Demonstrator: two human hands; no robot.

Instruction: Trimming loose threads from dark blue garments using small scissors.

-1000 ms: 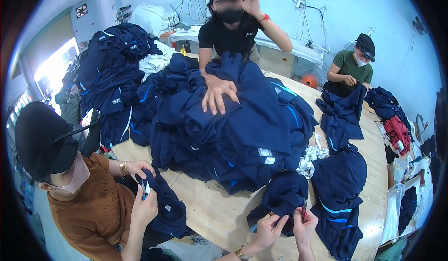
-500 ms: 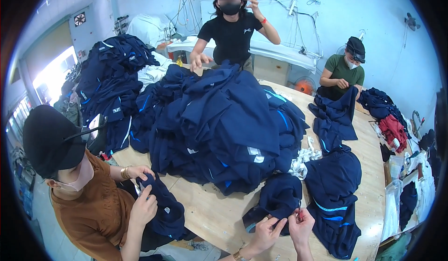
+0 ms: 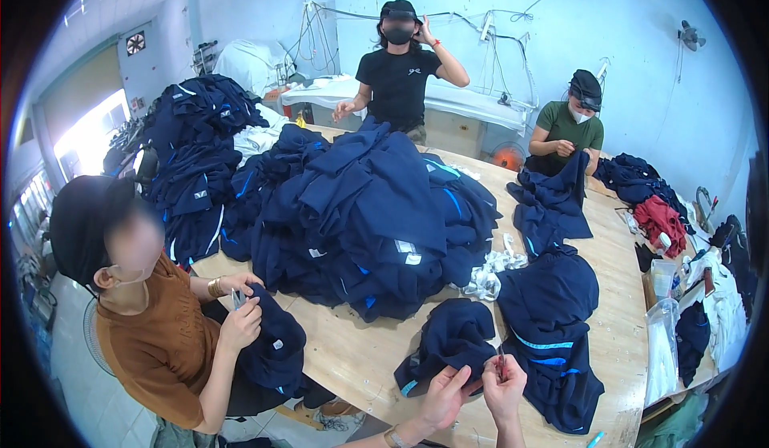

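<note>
At the near edge of the wooden table, a navy garment (image 3: 450,337) lies bunched up with a light blue strip at its lower left. My left hand (image 3: 443,398) is closed at the garment's near edge, thumb and fingers pinching the cloth. Right beside it, my right hand (image 3: 505,385) grips small red-handled scissors (image 3: 501,360), their thin blades pointing up past the garment's right side. Further right, touching distance from the scissors, rests another navy garment (image 3: 553,308) with bright blue stripes.
A large heap of navy garments (image 3: 352,200) fills the middle of the table (image 3: 352,368). White cloth scraps (image 3: 493,276) lie by it. A co-worker in brown (image 3: 164,328) trims cloth at left; one in black (image 3: 396,80) stands opposite; one in green (image 3: 570,132) handles cloth at far right.
The whole view has shifted slightly. My left hand has turned a little at the cloth edge, and the scissors stay in my right hand. The co-worker opposite has brought a hand closer to the head.
</note>
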